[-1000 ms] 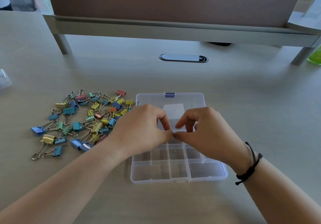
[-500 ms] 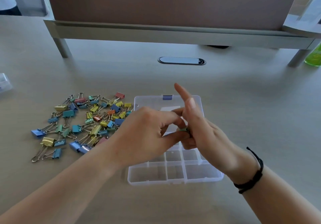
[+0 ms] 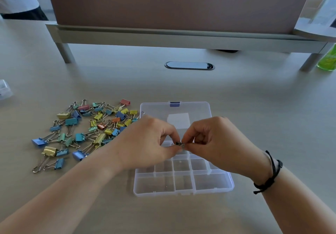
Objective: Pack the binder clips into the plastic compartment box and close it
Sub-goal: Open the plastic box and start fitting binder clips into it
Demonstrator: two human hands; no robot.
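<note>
A small binder clip [image 3: 181, 144] is pinched between the curled fingers of the left hand [image 3: 145, 143] and right hand [image 3: 218, 143], above the open compartment box [image 3: 214, 184] at the worktop's [image 3: 272, 106] middle. Loose clips [image 3: 81, 132] are scattered left of it.

Beyond where I'm working, I see a dark oval cable grommet [image 3: 189, 65] set into the wooden desk [image 3: 272, 106], with a metal-legged partition [image 3: 181, 6] behind it. Far right stands a green bottle [image 3: 328, 59]; far left lies a clear plastic item [image 3: 4, 89].
</note>
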